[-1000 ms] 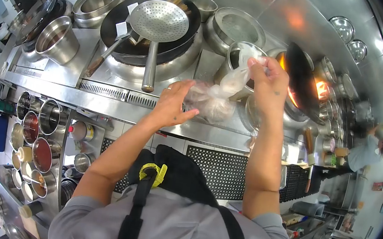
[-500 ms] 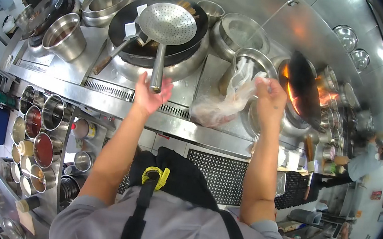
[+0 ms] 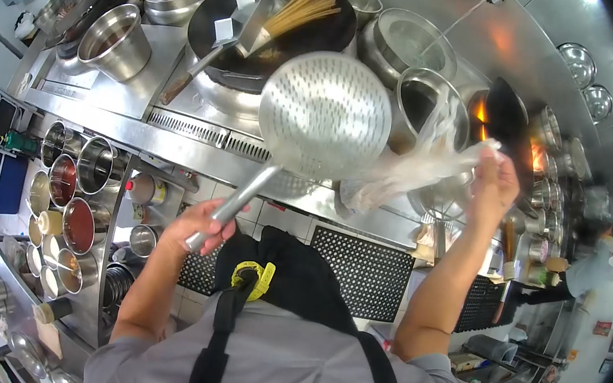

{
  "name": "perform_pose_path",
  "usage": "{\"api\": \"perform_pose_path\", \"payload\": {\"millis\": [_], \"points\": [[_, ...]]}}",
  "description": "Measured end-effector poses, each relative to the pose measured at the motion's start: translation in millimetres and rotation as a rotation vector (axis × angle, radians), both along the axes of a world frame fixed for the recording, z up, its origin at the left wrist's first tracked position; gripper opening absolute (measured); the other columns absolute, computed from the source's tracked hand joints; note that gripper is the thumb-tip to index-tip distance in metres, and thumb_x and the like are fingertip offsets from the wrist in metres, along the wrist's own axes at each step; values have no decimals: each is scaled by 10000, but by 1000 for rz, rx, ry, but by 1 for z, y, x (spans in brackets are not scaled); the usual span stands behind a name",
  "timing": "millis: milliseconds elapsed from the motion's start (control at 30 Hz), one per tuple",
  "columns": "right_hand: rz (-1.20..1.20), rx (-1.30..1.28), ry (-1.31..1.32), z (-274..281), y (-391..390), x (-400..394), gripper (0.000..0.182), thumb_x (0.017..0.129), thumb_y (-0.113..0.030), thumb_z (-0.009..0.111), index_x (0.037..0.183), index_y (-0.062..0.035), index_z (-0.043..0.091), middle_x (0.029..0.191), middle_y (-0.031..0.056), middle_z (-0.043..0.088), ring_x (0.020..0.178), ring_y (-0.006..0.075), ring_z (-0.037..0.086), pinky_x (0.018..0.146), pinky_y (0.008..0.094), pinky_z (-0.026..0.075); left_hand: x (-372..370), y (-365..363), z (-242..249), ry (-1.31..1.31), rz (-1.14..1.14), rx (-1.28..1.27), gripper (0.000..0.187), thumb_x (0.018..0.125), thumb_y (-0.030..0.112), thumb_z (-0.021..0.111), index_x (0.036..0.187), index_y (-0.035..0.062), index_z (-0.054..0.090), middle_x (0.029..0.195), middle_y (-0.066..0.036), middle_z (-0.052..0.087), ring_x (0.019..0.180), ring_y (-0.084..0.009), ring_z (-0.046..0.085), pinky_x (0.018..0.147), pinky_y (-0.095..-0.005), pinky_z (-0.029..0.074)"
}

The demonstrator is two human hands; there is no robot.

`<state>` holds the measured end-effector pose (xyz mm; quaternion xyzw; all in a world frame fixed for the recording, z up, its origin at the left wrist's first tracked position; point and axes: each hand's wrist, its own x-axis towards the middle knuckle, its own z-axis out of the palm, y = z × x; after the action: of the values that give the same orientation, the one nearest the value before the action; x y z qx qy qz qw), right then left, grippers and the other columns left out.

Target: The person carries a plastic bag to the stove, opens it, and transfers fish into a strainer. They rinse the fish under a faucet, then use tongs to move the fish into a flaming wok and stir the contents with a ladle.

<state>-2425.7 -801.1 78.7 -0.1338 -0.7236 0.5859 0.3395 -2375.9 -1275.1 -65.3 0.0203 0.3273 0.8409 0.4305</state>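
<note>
At worktop (image 3: 155, 55): strainer (image 3: 325, 109), stiff; left grip (image 3: 197, 225) clasped handle (image 3: 248, 192), probably its best hold.
Bag (image 3: 401, 177): limp, likely slippery; right grip (image 3: 494, 187) pinched one end.

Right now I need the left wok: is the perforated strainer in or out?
Out: the left hand holds the strainer by its handle, nearer the camera than the wok.

Free room lies well left of the raised strainer (image 3: 324, 116) over bare steel surface (image 3: 142, 88) and in front of it above a floor mat (image 3: 362, 272), while a wok (image 3: 311, 36) blocks the way behind, a plastic bag (image 3: 405, 175) crowds its right side and flames (image 3: 481, 112) burn farther right.
</note>
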Motion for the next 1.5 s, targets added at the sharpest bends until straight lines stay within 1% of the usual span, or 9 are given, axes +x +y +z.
{"api": "perform_pose_path", "payload": {"millis": [33,467,633,833,967,1067,1200,1300,1500], "points": [[-8,29,-52,14,-5,3,130,879,-165,691,853,-44,652,703,-50,569,599,18,447,539,180,321,6,-3,-6,-17,-22,-39,666,802,171,714,1355,-41,409,822,-110,609,469,-117,551,366,-229,440],[87,3,36,59,-27,2,134,862,-178,723,871,-56,669,663,-45,555,546,7,411,490,183,273,-44,-6,-70,56,-162,-580,484,823,166,681,1257,15,530,886,-105,651,623,-130,632,498,-252,523],[91,41,13,56,-28,10,135,864,-181,721,858,-49,687,685,-40,581,575,24,457,536,191,339,-58,5,-36,1169,-201,-1560,607,802,323,717,1269,-14,526,1147,-262,616,1084,-391,597,966,-424,463],[164,103,21,59,-55,12,112,862,-167,720,866,-60,690,664,-44,569,533,-1,419,476,170,277,-68,187,20,1566,44,-971,765,769,474,726,1311,-13,492,1225,-229,586,1154,-381,552,961,-469,443],[235,274,70,90,-82,13,140,870,-173,708,877,-34,685,699,-27,605,569,18,485,506,173,343,-91,272,26,1552,95,-1088,628,807,394,684,1276,10,521,1148,-208,638,1048,-375,612,873,-458,488],[268,111,12,93,-78,5,270,868,-177,711,1047,15,649,754,16,628,724,67,581,629,216,461,-107,293,34,1433,200,-962,435,841,309,642,1169,26,602,1007,-192,683,934,-382,649,804,-437,512],[223,57,84,26,-43,33,703,831,-188,759,1406,-21,393,1137,126,596,940,146,603,782,263,511,-106,292,74,1224,364,-666,257,893,248,595,1029,46,679,880,-182,702,853,-385,670,748,-409,518],[54,465,-44,-64,-41,63,696,789,-220,790,1364,-3,463,1171,170,595,970,204,621,828,297,511,-111,285,78,1061,368,-526,282,920,263,593,999,6,678,812,-150,693,740,-249,658,705,-362,499],[220,87,-234,-87,-77,41,224,849,-209,706,942,-7,679,813,92,657,707,127,601,626,286,477,-123,258,73,825,379,-604,340,912,319,624,951,-13,683,799,-73,677,713,-141,603,661,-307,479]]}}
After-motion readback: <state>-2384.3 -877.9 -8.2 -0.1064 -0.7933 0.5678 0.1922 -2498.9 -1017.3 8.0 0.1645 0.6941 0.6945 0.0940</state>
